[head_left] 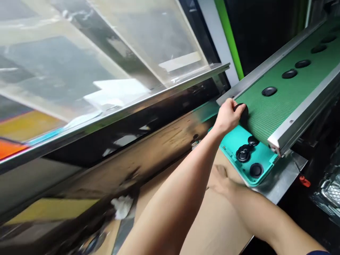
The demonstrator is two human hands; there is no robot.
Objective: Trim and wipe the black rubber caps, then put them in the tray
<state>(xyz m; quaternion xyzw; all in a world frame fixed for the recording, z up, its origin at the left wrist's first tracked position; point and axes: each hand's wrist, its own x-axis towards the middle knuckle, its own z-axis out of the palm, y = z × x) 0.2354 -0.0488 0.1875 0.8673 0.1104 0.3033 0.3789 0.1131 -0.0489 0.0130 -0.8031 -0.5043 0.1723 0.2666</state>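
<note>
My left hand (228, 115) is at the near end of the green conveyor belt (268, 117). Thumb and fingers pinch a black round rubber-looking part (243, 112), tilted up on its edge. Below it sits a turquoise tray (228, 141) with several black round parts, one of them a flat disc (256, 170). Low over the brown cardboard surface (212, 219), left of the tray, is my right hand (220, 180); it is blurred and partly behind my left forearm, so its fingers are unclear. Farther up the belt lie several more black discs, the nearest being a round disc (269, 91).
Metal side rails (305, 106) border the belt. A glass-like panel with a metal edge (159, 90) rises along the left. A crumpled white tissue (122, 207) lies at lower left. A red-handled tool (304, 181) is near the metal table corner (292, 166).
</note>
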